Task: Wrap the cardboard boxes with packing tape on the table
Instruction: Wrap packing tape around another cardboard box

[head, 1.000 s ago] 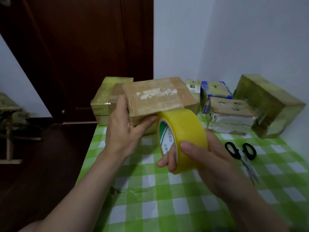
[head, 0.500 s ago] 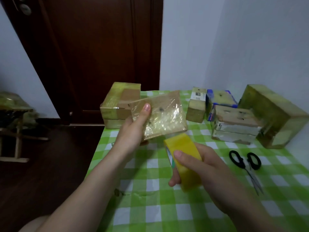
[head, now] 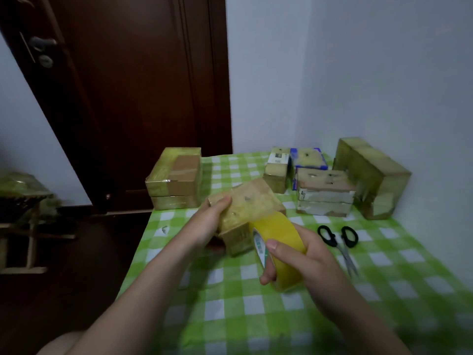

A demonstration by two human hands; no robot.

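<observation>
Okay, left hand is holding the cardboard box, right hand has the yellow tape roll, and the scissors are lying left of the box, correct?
Not quite: the head view shows the scissors lying right of the yellow tape roll, not left of the cardboard box. The left hand does hold the box, and the right hand the roll.

Bare table [head: 230, 316] runs along the near edge. Scissors [head: 337, 239] lie just right of the right hand [head: 307, 260]; a box cluster [head: 325, 196] fills the far right corner, stacked boxes [head: 176, 180] the far left edge.

Green-checked table [head: 230, 319] carries wrapped boxes [head: 371, 175] and black scissors [head: 337, 239]
</observation>
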